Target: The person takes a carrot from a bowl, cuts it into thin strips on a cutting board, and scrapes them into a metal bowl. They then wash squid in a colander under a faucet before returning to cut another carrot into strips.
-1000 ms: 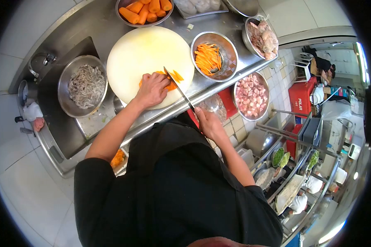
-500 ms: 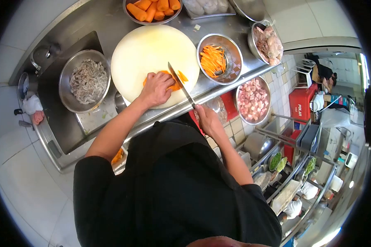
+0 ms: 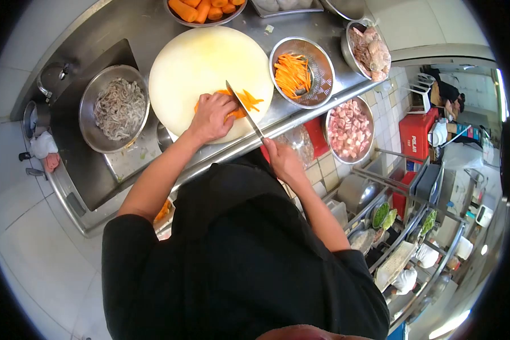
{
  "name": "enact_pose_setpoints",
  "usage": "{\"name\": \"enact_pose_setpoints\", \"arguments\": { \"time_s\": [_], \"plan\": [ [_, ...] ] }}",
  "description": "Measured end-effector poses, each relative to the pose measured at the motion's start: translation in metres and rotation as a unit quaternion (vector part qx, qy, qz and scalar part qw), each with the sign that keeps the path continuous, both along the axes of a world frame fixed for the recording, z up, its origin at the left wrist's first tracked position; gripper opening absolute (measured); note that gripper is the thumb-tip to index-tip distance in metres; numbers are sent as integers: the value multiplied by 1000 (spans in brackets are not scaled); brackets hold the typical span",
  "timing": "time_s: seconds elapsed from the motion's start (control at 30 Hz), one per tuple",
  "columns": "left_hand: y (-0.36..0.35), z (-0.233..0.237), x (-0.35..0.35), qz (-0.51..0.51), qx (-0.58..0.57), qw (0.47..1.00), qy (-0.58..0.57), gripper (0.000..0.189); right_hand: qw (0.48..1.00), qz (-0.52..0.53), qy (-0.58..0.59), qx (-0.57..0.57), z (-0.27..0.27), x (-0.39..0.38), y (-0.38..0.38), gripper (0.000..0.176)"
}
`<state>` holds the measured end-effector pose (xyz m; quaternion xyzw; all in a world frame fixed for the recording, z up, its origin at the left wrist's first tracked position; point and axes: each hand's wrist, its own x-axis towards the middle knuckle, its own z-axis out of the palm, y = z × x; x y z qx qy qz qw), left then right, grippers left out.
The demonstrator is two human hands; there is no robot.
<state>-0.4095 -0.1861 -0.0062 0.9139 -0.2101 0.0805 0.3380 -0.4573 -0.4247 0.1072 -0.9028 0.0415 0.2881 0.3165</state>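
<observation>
My left hand (image 3: 213,117) presses down with curled fingers on sliced carrot (image 3: 237,113) at the near edge of the round white cutting board (image 3: 201,65). In my right hand (image 3: 284,161) is the handle of a kitchen knife (image 3: 249,114), its blade slanting over the board just right of my left fingers. Cut carrot strips (image 3: 254,101) lie on the far side of the blade. A perforated metal colander (image 3: 322,71) beside the board holds more orange strips. Part of the carrot is hidden beneath my left hand.
Peeled carrots fill a bowl (image 3: 207,11) behind the board. A bowl of shrimp (image 3: 119,107) sits by the sink (image 3: 90,175) on the left. Meat bowls stand right: one (image 3: 368,54) on the counter, another (image 3: 350,130) below its edge. A red cooler (image 3: 416,136) is farther right.
More carrot strips lie spread to the right of the blade. The knife and my right hand have shifted slightly left, and the whole view has moved a little.
</observation>
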Motion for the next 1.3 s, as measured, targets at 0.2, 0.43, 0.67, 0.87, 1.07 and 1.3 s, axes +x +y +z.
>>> {"name": "enact_pose_setpoints", "arguments": {
  "time_s": [0.2, 0.43, 0.67, 0.87, 1.07, 1.3],
  "plan": [
    [2, 4, 6, -12, -16, 1000, -3, 27, 1000, 1, 20, 22, 20, 8, -1, 57],
    [1, 1, -1, 7, -25, 1000, 16, 28, 1000, 10, -9, -4, -9, 2, 9, 57],
    [14, -11, 0, 83, 19, 996, -30, 58, 981, -86, 163, 59, 5, 17, 4, 63],
    [3, -4, -19, 95, 83, 990, 62, 71, 999, 19, 37, 26, -22, 4, -12, 65],
    [8, -6, -24, 108, 94, 988, -51, 56, 994, -41, 90, 37, -2, -1, -8, 67],
    [21, -4, -15, -38, 14, 999, 8, 28, 995, -38, 88, 36, 12, 1, 0, 68]
  ]
}}
